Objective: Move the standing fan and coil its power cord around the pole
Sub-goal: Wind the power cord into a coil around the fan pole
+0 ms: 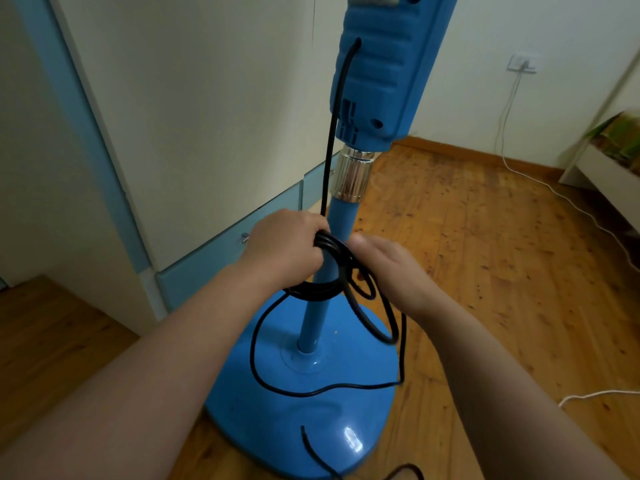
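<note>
A bright blue plastic standing fan [372,69] stands upright on a warm brown wooden plank floor [502,254], close to a cream cabinet with pale blue trim [194,109]. Its slim blue pole [320,306] rises vertically from a broad, glossy blue rounded base [277,427], passes through a shiny chrome collar [351,174], and meets the ribbed blue motor housing at the top of the view; the fan head itself is out of frame. A thin black rubber power cord [329,140] leaves the housing, drops straight down beside the pole, and gathers into several loops around the pole at mid-height, with slack trailing in wide curves over the base.

The left hand [287,247] is closed tightly around the bundled loops, pressing them against the pole. The right hand [388,268] sits just beside the pole with fingers loosely curled; it seems to pinch a strand of the cord, though the fingertips are hidden behind the hand.
</note>
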`<state>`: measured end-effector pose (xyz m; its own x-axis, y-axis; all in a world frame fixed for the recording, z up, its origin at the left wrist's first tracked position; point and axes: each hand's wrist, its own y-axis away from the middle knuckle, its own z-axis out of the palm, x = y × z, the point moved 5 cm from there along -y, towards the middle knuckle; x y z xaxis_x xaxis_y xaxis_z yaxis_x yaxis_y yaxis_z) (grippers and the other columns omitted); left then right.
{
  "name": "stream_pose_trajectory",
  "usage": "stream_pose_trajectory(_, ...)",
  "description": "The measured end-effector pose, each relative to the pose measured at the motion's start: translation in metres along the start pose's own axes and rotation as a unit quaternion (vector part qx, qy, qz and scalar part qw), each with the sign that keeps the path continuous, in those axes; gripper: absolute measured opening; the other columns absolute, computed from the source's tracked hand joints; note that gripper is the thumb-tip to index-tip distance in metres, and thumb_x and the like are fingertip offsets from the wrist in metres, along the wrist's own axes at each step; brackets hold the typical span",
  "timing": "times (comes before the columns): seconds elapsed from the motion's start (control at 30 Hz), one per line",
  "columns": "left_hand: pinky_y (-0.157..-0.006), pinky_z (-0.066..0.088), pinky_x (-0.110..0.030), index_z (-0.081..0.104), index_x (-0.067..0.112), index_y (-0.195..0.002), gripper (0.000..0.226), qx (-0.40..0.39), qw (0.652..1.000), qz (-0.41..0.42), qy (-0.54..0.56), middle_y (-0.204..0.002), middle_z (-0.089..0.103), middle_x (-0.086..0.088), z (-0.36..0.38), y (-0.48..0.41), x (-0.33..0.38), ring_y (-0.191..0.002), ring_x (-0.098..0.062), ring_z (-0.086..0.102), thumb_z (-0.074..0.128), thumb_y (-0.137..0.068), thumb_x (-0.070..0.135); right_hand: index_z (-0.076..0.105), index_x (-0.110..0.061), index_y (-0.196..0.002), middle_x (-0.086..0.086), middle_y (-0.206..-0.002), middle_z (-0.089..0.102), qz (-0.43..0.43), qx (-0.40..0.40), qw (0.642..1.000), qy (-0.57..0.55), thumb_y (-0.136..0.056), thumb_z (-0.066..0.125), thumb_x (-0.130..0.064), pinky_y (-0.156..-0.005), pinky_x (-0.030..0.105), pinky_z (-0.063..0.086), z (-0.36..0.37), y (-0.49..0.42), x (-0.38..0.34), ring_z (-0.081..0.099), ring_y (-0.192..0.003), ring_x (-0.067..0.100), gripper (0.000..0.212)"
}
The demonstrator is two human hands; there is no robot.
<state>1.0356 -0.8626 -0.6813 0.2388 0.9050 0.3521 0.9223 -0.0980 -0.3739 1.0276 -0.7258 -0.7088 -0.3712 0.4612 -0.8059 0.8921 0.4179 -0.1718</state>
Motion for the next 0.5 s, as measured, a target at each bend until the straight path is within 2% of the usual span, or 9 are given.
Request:
stream_pose_trajectory(0.07,-0.064,0.051,-0.038,0.069,0.017,-0.089,0.028,0.038,0.997,-0.047,0.046,-0.075,0.067,-0.008,-0.005,0.0,-0.011,-0.071,-0.027,0.059,0.051,-0.073,0.003,0.069,-0.027,-0.085,-0.01,-0.075,0.067,0.034,0.018,0.996,-0.074,-0.089,0.024,-0.056,-0.054,0.016,0.042,-0.011,0.002,0.008,0.054,-0.061,0.006,0.054)
stream_pose_trajectory(0.13,-0.068,0.052,-0.039,0.07,0.016,-0.088,0.028,0.074,0.993,-0.069,0.067,-0.078,0.068,-0.01,-0.008,0.001,-0.018,-0.073,-0.029,0.06,0.054,-0.072,0.001,0.07,-0.031,-0.074,-0.009,-0.056,0.061,0.045,0.021,0.992,-0.118,-0.096,0.028,-0.041,-0.041,0.014,0.032,-0.016,0.003,0.012,0.041,-0.045,0.007,0.048)
stream_pose_trajectory(0.2,-0.068,0.052,-0.04,0.07,0.014,-0.088,0.027,0.092,0.99,-0.072,0.078,-0.078,0.069,-0.012,-0.008,0.002,-0.018,-0.074,-0.031,0.061,0.054,-0.071,0.0,0.067,-0.03,-0.063,-0.011,-0.046,0.05,0.062,0.034,0.989,-0.13,-0.094,0.042,-0.028,-0.039,0.015,0.028,-0.017,0.003,0.014,0.034,-0.041,0.005,0.04)
stream_pose_trajectory(0.3,-0.067,0.054,-0.041,0.071,0.012,-0.085,0.026,0.106,0.985,-0.082,0.108,-0.076,0.069,-0.011,-0.004,0.003,-0.018,-0.072,-0.031,0.062,0.051,-0.072,0.001,0.064,-0.021,-0.064,-0.012,-0.045,0.044,0.071,0.098,0.987,-0.103,-0.089,0.056,-0.025,-0.037,0.013,0.029,-0.016,0.004,0.014,0.033,-0.038,0.002,0.026)
stream_pose_trajectory(0.37,-0.066,0.054,-0.04,0.071,0.013,-0.084,0.028,0.114,0.983,-0.081,0.121,-0.075,0.07,-0.01,-0.003,0.004,-0.02,-0.07,-0.028,0.062,0.05,-0.073,-0.001,0.063,-0.018,-0.066,-0.013,-0.042,0.043,0.061,0.129,0.985,-0.095,-0.088,0.059,-0.024,-0.036,0.012,0.028,-0.017,0.005,0.013,0.031,-0.036,0.001,0.023)
stream_pose_trajectory(0.5,-0.065,0.052,-0.031,0.072,0.011,-0.083,0.027,0.156,0.975,-0.069,0.144,-0.076,0.071,-0.008,-0.002,0.01,-0.026,-0.068,-0.023,0.062,0.052,-0.071,0.0,0.062,-0.021,-0.065,-0.015,-0.04,0.044,0.071,0.174,0.98,-0.064,-0.086,0.06,-0.025,-0.039,0.014,0.03,-0.025,0.006,0.016,0.034,-0.035,0.0,0.022)
